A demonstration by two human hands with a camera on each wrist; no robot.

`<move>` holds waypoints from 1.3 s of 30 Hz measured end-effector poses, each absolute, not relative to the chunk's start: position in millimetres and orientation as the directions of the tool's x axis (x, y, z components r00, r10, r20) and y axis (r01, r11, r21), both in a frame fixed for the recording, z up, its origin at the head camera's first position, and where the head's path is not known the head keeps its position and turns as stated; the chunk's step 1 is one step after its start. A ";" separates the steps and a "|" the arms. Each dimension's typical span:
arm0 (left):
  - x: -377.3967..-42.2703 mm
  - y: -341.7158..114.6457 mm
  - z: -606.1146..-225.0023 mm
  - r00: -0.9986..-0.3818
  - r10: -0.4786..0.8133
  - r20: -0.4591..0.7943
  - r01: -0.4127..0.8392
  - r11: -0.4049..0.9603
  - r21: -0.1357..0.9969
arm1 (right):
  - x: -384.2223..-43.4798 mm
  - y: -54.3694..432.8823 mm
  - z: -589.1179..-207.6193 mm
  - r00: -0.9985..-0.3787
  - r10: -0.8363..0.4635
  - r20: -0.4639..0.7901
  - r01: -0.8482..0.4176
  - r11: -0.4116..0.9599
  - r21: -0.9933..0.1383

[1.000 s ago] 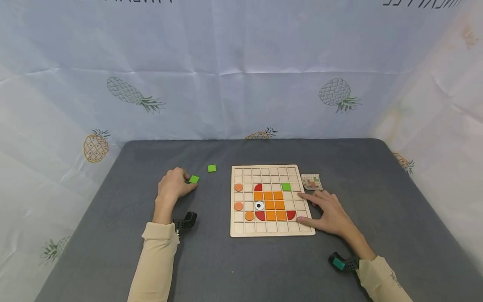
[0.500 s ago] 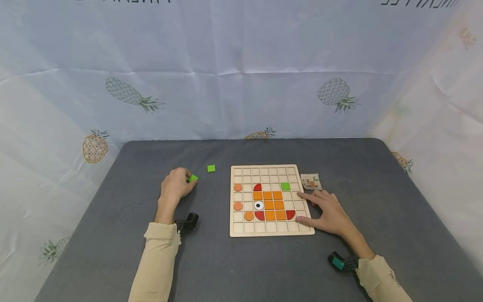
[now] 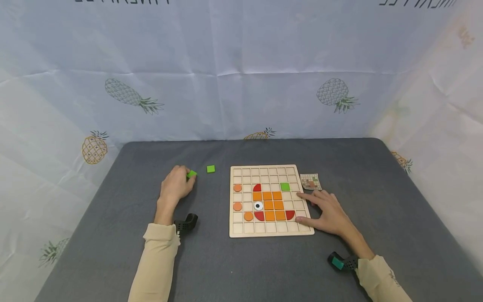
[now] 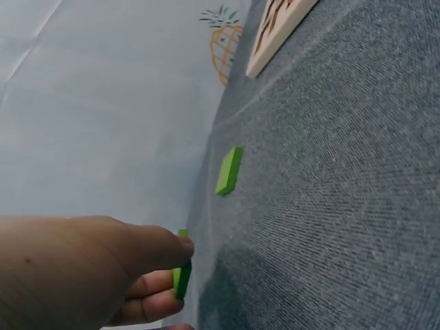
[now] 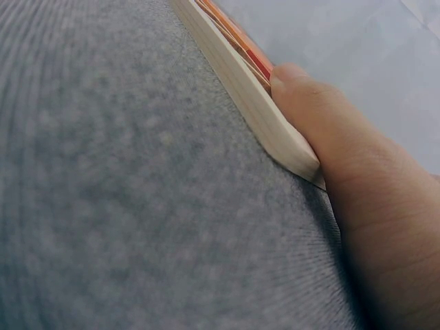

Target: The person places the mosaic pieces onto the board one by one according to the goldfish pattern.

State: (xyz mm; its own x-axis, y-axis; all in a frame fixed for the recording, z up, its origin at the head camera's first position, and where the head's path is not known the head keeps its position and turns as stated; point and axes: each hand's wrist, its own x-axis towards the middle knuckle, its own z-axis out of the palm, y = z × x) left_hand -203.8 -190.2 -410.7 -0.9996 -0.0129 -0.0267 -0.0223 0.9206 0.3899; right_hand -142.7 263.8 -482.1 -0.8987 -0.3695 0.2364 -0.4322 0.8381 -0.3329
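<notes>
My left hand point(image 3: 175, 184) pinches a green square tile point(image 4: 180, 280) between thumb and fingers, left of the board. In the left wrist view the tile stands tilted in the grip, partly covered by the thumb. A second green tile point(image 3: 210, 169) lies flat on the table just right of that hand. The wooden grid board point(image 3: 271, 231) holds orange squares, red quarter-round pieces, orange discs, a white eye piece point(image 3: 258, 206) and one green square point(image 3: 284, 186). My right hand point(image 3: 329, 213) rests on the board's right edge, fingers spread, with thumb and index fingertip over the grid.
A small printed picture card point(image 3: 310, 181) lies against the board's upper right side, near the right hand. The dark grey cloth table point(image 3: 241, 268) reaches back to a pale curtain point(image 3: 234, 105) with pineapple prints. Each wrist wears a black camera mount.
My left hand has closed its fingers around the green tile and moved it slightly away from me. The right hand keeps its place on the board.
</notes>
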 end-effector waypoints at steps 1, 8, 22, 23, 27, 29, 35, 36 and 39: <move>-203.8 -189.9 -410.0 -1.000 -0.014 -0.018 -0.020 0.919 0.393 | -143.0 263.7 -481.9 -0.898 -0.370 0.239 -0.434 0.837 -0.334; -203.8 -183.8 -405.2 -0.998 -0.008 0.055 0.016 0.905 0.425 | -144.1 265.2 -481.9 -0.897 -0.369 0.245 -0.436 0.834 -0.339; -204.9 -153.2 -400.5 -0.984 0.069 0.162 0.137 0.880 0.456 | -140.6 265.9 -483.6 -0.905 -0.359 0.229 -0.421 0.835 -0.355; -205.9 -150.3 -400.3 -0.983 0.078 0.168 0.147 0.881 0.449 | -140.6 265.6 -483.5 -0.904 -0.360 0.230 -0.422 0.834 -0.355; -209.0 -140.5 -399.6 -0.979 0.100 0.176 0.167 0.891 0.423 | -141.1 265.1 -483.8 -0.899 -0.366 0.239 -0.432 0.833 -0.346; -210.1 -137.1 -398.9 -0.979 0.103 0.174 0.168 0.893 0.418 | -141.3 264.7 -483.8 -0.897 -0.370 0.241 -0.435 0.834 -0.339; -213.1 -128.1 -394.6 -0.974 0.122 0.193 0.194 0.888 0.417 | -142.9 264.7 -483.7 -0.891 -0.376 0.254 -0.446 0.828 -0.340; -213.8 -126.0 -393.9 -0.972 0.124 0.197 0.199 0.884 0.424 | -143.2 264.8 -483.7 -0.890 -0.376 0.257 -0.448 0.826 -0.342; -215.9 -118.1 -392.4 -0.970 0.133 0.205 0.215 0.863 0.457 | -144.0 264.8 -483.6 -0.889 -0.374 0.265 -0.450 0.824 -0.346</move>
State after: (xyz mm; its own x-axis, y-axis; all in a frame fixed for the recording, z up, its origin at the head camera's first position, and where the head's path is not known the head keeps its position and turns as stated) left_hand -215.9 -118.1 -392.4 -0.9697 0.1328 0.2053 0.2150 0.8629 0.4574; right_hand -144.0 264.8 -483.6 -0.8887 -0.3743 0.2649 -0.4498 0.8235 -0.3456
